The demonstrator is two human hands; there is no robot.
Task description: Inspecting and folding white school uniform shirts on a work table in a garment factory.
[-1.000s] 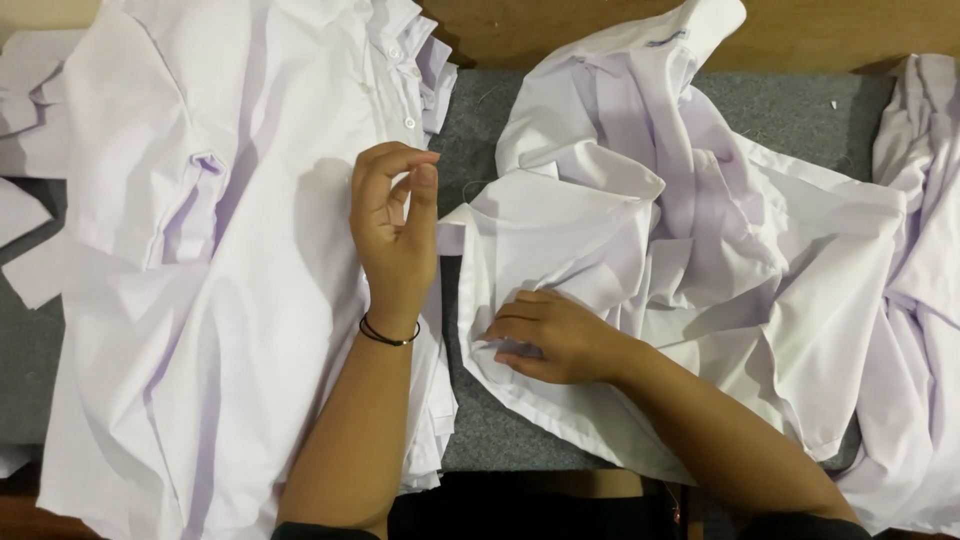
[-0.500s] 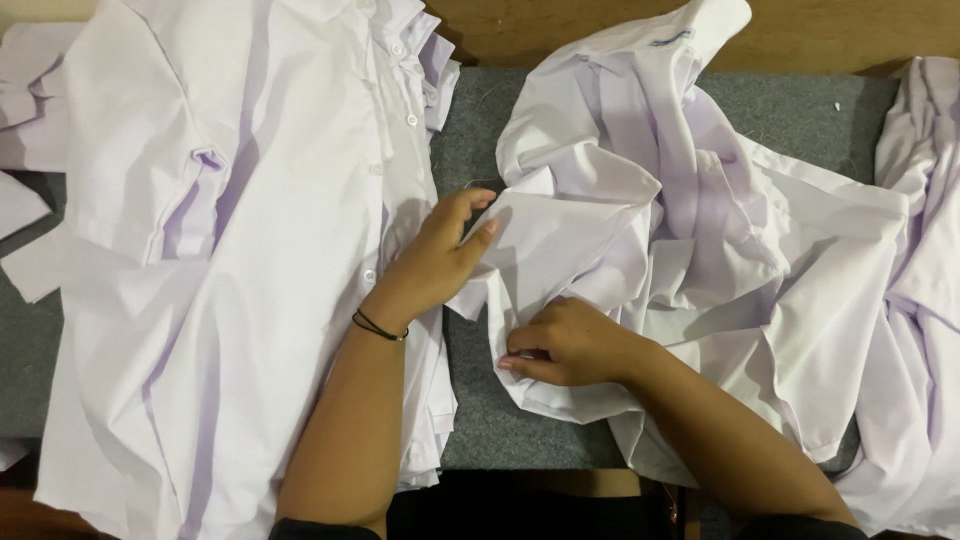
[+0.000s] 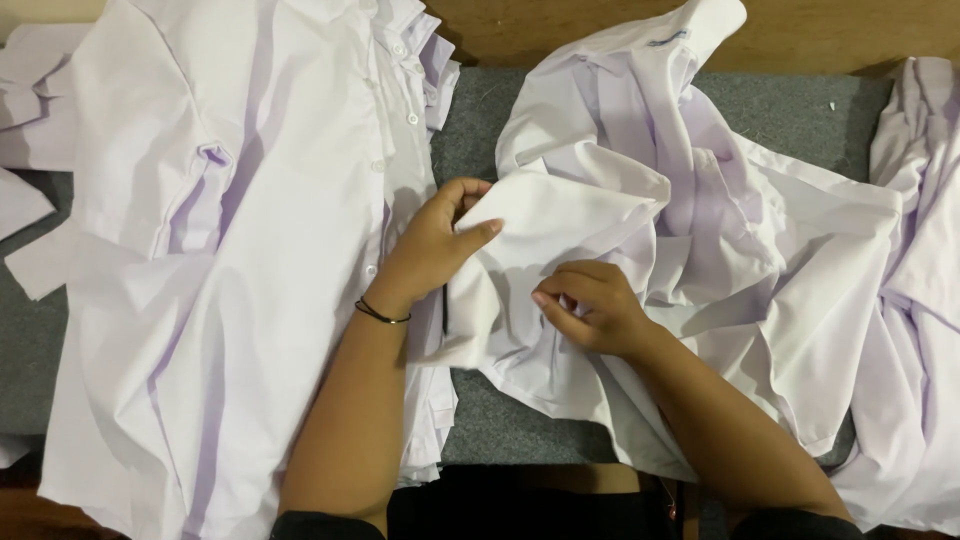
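Across a grey-covered table (image 3: pixel 480 120), both hands worked one crumpled white shirt (image 3: pixel 700 240) at centre right. Left hand (image 3: pixel 430 250), a thin black band (image 3: pixel 380 314) on its wrist, had its grip pinched on a fold of that shirt; right hand (image 3: pixel 590 305) gripped the cloth just below. One stack of flat white shirts (image 3: pixel 230 250) lay at left, another loose white garment (image 3: pixel 925 280) at far right.

Left hand (image 3: pixel 435 245) and right hand (image 3: pixel 590 305) pinching crumpled white shirt (image 3: pixel 620 230) — stacked shirts (image 3: pixel 230 250) beside
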